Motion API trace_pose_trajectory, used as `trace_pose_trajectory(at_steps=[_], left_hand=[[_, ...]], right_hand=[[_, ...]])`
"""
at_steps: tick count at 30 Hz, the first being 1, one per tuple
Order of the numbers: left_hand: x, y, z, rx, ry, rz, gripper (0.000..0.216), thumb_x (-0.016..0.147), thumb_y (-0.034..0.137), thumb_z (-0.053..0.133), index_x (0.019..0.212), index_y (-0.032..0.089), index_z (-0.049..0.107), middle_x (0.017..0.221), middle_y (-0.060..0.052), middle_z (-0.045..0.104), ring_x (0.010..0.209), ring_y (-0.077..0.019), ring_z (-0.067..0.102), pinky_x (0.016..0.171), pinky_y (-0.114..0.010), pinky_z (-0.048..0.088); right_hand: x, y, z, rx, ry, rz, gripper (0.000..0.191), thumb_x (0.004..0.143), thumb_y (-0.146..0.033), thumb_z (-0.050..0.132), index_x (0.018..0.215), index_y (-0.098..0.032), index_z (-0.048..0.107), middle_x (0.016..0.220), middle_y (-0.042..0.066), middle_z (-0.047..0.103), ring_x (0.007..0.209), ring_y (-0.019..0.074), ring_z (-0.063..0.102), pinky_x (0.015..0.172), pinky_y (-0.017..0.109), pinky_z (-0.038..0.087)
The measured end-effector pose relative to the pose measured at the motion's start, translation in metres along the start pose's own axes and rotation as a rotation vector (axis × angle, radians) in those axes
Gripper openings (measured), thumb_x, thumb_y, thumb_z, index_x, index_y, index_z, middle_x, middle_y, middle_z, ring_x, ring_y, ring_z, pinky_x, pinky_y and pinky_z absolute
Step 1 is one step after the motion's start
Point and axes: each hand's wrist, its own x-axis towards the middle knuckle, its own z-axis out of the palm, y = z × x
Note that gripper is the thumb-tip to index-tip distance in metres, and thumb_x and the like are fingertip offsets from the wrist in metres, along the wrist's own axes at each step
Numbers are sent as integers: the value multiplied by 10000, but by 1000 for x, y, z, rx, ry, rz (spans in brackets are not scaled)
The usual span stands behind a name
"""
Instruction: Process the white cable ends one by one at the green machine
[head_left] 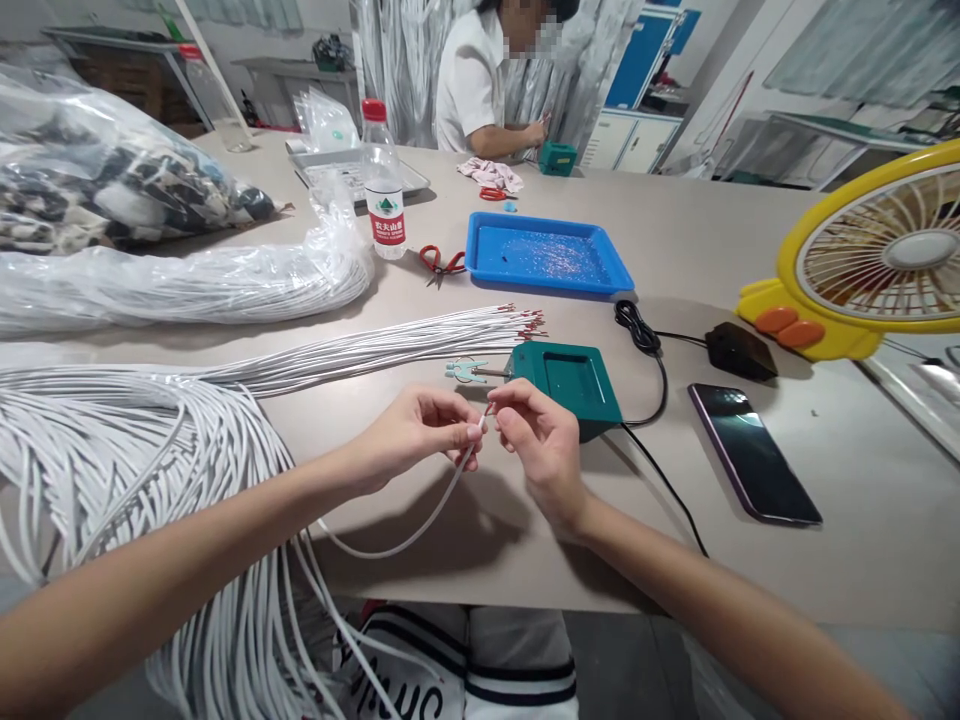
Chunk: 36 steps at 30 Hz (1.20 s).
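Observation:
A white cable (420, 537) runs up from the loose bundle into my left hand (431, 425), whose thumb and fingers pinch it near its end. Short reddish wire ends stick out of that cable's tip. My right hand (541, 440) has its thumb and forefinger closed at this tip, on the fine wire ends. Just behind my hands stands a green box-shaped device (574, 375) with a small light-blue clip (469, 371) at its left side. White cables with reddish ends (420, 335) lie in a row to the left of the device.
A hanging heap of white cables (217, 480) covers the left table edge. Behind are a blue tray (480, 250) with scraps, red-handled scissors (441, 262) and a water bottle (384, 200). A phone (750, 455) and yellow fan (795, 240) are right. A co-worker (472, 85) sits opposite.

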Motion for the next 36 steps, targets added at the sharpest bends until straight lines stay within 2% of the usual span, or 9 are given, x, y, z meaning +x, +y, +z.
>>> trace_pose_trajectory(at_steps=[7, 11, 21, 30, 34, 36], left_hand=[[0, 0, 1, 27, -10, -9, 235, 711, 300, 764, 727, 83, 675, 622, -40, 650, 582, -120, 620, 583, -221, 465], [0, 1, 2, 26, -7, -17, 252, 687, 311, 779, 692, 86, 665, 615, -35, 639, 572, -126, 617, 576, -229, 461], [1, -1, 0, -25, -55, -5, 177, 742, 262, 736, 725, 96, 679, 635, -29, 644, 576, -115, 616, 582, -224, 456], [0, -1, 0, -59, -66, 9, 162, 758, 244, 726, 734, 94, 668, 653, -28, 655, 587, -110, 621, 592, -221, 459], [1, -2, -2, -58, -31, 18, 178, 744, 266, 739, 743, 101, 671, 650, -22, 647, 584, -113, 618, 587, -225, 448], [1, -2, -3, -61, -14, 22, 182, 736, 273, 746, 751, 108, 671, 655, -16, 645, 583, -114, 618, 589, -229, 446]], right_hand=[[0, -1, 1, 18, -5, -11, 156, 874, -259, 562, 751, -168, 597, 742, -1, 548, 591, 80, 470, 520, 212, 383], [0, -1, 1, 37, -8, -13, 136, 880, -252, 552, 792, -169, 615, 743, -4, 546, 580, 76, 461, 516, 214, 378], [1, -4, 2, 80, -56, 25, 190, 892, -293, 551, 749, -171, 566, 680, -20, 500, 537, 73, 416, 498, 226, 349], [-2, 1, 1, 86, -156, 1, 183, 933, -304, 457, 803, -186, 508, 754, -6, 471, 631, 104, 438, 564, 253, 368], [-3, 4, 0, 61, -115, -20, 220, 936, -305, 418, 766, -188, 492, 746, -2, 466, 641, 116, 436, 572, 261, 381], [-4, 4, 0, 59, -65, -21, 197, 934, -309, 423, 814, -190, 525, 763, 4, 485, 657, 120, 452, 564, 255, 392]])
